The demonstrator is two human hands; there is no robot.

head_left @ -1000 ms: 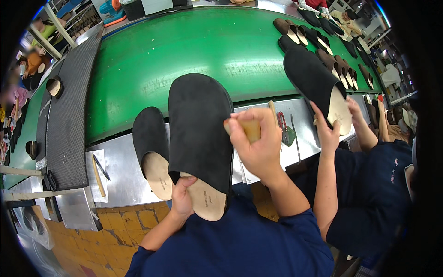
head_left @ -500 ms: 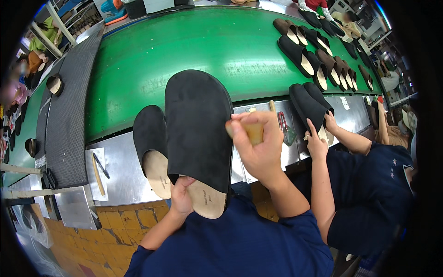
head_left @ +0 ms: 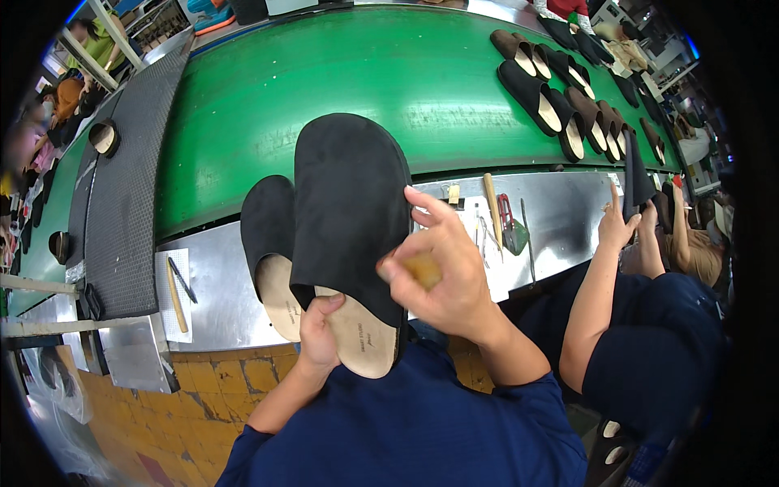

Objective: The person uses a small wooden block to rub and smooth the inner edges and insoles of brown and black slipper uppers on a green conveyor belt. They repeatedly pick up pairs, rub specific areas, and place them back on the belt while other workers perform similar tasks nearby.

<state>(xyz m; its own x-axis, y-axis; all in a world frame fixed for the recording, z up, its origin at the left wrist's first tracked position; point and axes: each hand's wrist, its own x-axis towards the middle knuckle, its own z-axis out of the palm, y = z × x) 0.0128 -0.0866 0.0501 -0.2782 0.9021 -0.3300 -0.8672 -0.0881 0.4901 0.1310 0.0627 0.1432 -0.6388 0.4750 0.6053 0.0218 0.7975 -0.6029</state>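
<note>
A black closed-toe clog (head_left: 349,195) with a beige insole is raised in front of me, toe pointing away. My left hand (head_left: 322,334) grips it at the open heel end, thumb on the insole edge and fingers hidden underneath. At the clog's right edge, my right hand (head_left: 450,280) pinches a small yellowish block (head_left: 424,270), slightly blurred, with the index finger stretched toward the upper's side. Whether the block touches the clog I cannot tell. A second black clog (head_left: 266,213) lies on the metal ledge just left of the held one, partly covered by it.
Beyond the metal ledge (head_left: 231,316) runs a green conveyor belt (head_left: 324,73), with several black and brown clogs (head_left: 531,97) at its right. A wooden-handled tool (head_left: 492,207) and red snips (head_left: 507,213) lie on the ledge. A co-worker (head_left: 649,349) at right holds a dark clog (head_left: 637,174).
My right hand with the yellowish block has moved down along the clog's right edge, its index finger now extended. The co-worker's hands and clog have shifted right, uncovering part of the ledge.
</note>
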